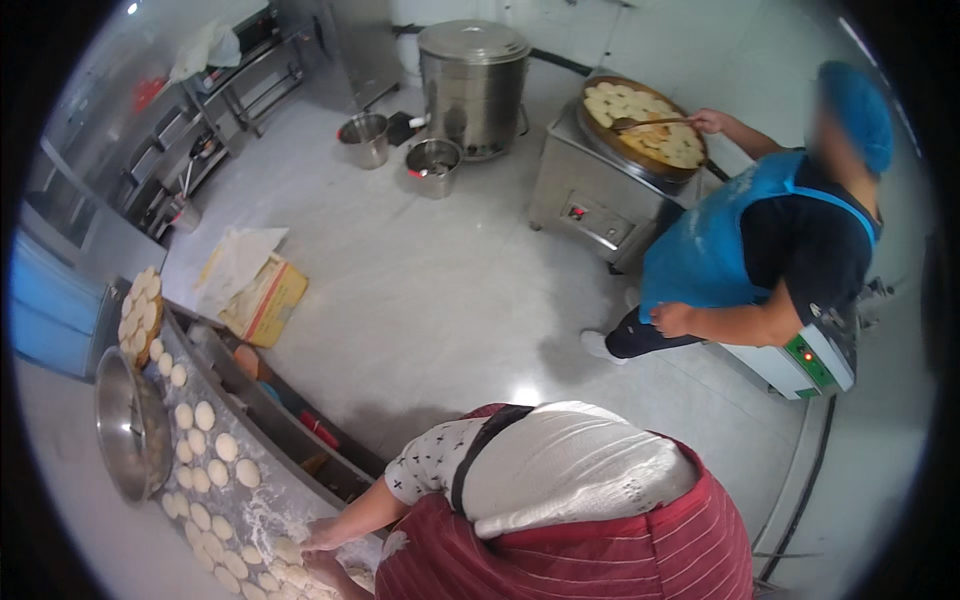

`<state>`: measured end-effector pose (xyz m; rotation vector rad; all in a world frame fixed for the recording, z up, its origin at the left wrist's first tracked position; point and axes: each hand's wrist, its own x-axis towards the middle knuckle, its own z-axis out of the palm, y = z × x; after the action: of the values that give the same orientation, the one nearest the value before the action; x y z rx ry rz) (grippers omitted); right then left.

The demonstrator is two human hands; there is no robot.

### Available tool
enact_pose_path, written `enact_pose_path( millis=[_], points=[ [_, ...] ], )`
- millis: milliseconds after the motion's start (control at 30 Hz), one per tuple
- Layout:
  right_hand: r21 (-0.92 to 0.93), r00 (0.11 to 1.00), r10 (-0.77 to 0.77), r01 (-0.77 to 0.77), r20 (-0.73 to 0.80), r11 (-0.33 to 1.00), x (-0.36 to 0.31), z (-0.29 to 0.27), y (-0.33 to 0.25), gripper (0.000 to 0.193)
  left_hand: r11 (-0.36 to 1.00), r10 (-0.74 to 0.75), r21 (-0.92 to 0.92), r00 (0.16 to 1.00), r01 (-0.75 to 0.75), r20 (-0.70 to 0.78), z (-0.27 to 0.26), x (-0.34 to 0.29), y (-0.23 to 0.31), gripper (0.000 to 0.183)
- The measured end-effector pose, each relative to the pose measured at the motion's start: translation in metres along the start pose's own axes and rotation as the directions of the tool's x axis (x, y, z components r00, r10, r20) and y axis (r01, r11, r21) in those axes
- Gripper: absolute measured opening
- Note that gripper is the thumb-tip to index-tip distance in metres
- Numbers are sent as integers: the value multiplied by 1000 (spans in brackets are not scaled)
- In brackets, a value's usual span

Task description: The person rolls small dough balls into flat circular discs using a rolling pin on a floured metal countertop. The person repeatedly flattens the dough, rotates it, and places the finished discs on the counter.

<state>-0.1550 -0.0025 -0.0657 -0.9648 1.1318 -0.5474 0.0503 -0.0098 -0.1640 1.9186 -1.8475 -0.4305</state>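
Note:
My right hand (322, 534) reaches in from the patterned sleeve to the floured work table (268, 505) at the lower left. Its fingertips are beside a pale dough round (287, 549). Just nearer, my left hand (324, 569) is low over more dough pieces (293, 577), its arm cut off by the lower edge. Both hands are small and blurred, so whether the fingers grip any dough does not show. Several flat dough rounds (217, 472) lie in loose rows along the table. My red striped apron (560, 560) fills the lower middle.
A large steel bowl (133, 425) and a tray of dough rounds (140, 312) stand on the table's left. An opened carton (264, 302) and steel pots (434, 168) are on the floor. At right, a co-worker (760, 240) tends a round pan (640, 125) of flatbreads.

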Motion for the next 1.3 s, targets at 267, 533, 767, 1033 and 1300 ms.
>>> enact_pose_path(
  millis=[267, 533, 767, 1033, 1300],
  points=[
    [134, 966, 92, -61, -243, 989, -88, -53, 91, 35, 774, 115, 633, 987, -19, -110, 19, -54, 95, 36],
    [160, 995, -91, 96, -35, 983, -109, -62, 59, 26, 870, 153, 471, 988, -150, 31, -21, 44, -24, 37],
    [273, 998, -61, 51, 30, 961, -123, -62, 73, 20, 930, 31, 367, 999, -27, -6, -46, 21, 14, 32],
    [248, 995, -36, 11, 96, 969, -121, -39, 64, 22, 997, 53, 67, 984, -42, -173, -88, -28, 63, 30],
    [526, 990, -8, -70, 143, 848, -116, -11, 32, 27, 851, 220, -397, 919, -344, -326, -106, -92, 137, 32]
  ],
)
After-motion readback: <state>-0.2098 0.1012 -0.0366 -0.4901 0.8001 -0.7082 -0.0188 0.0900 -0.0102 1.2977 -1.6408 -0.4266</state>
